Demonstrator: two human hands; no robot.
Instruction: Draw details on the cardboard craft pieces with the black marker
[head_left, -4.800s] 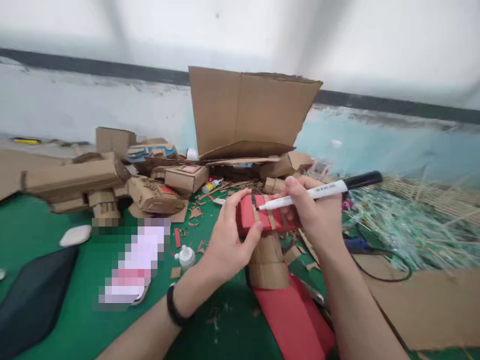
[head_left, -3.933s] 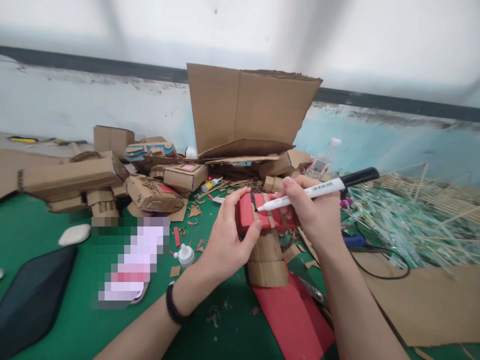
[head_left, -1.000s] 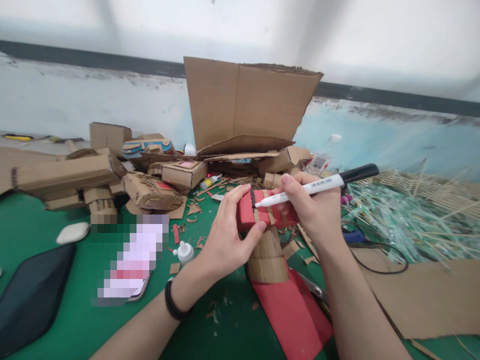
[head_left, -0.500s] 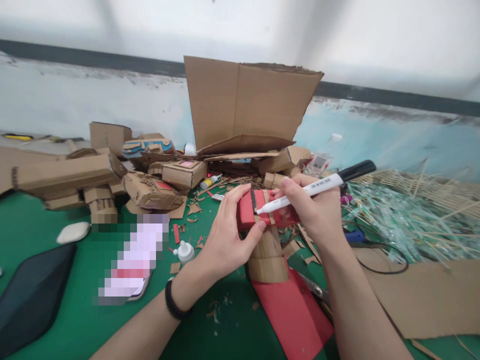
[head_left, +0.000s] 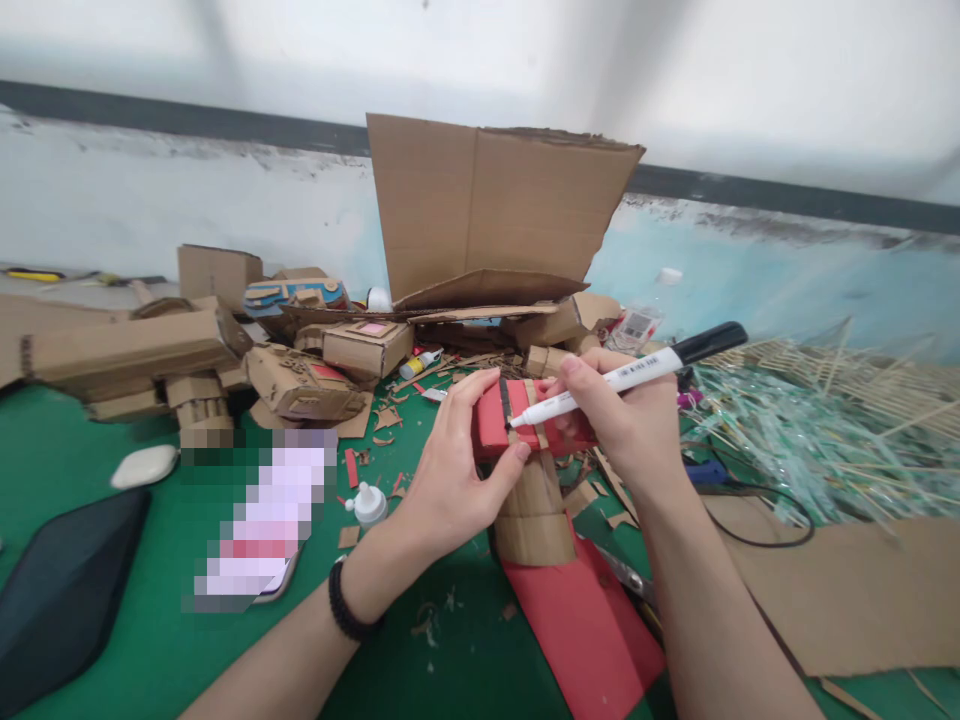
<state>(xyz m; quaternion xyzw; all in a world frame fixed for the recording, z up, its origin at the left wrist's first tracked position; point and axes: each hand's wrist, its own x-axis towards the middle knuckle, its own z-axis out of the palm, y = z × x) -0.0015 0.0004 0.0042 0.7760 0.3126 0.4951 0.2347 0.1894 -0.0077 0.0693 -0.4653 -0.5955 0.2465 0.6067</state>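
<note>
My left hand (head_left: pixel 461 465) grips the left end of a red-covered cardboard model (head_left: pixel 493 420), thumb at its near edge and fingers over the far side. Two narrow strips cross the model's top; the left one is mostly black, the other plain brown. A round brown cardboard base (head_left: pixel 534 535) sits under it. In my right hand (head_left: pixel 634 415) is a white marker (head_left: pixel 637 372) with a black cap on its back end. Its tip touches the near part of the black strip. Red paper (head_left: pixel 589 635) lies beneath the base.
Cardboard models (head_left: pixel 135 350) and scraps crowd the back left. A phone (head_left: pixel 274 580), a white glue bottle (head_left: pixel 367 505) and a dark pouch (head_left: pixel 71 590) lie to the left. Scissors (head_left: pixel 634 580) rest by my right forearm. Wooden sticks (head_left: pixel 885 390) and a cardboard sheet (head_left: pixel 862 600) lie right.
The marker has shifted very slightly left along with my right hand, its tip still on the black strip. My left hand keeps the same hold on the model.
</note>
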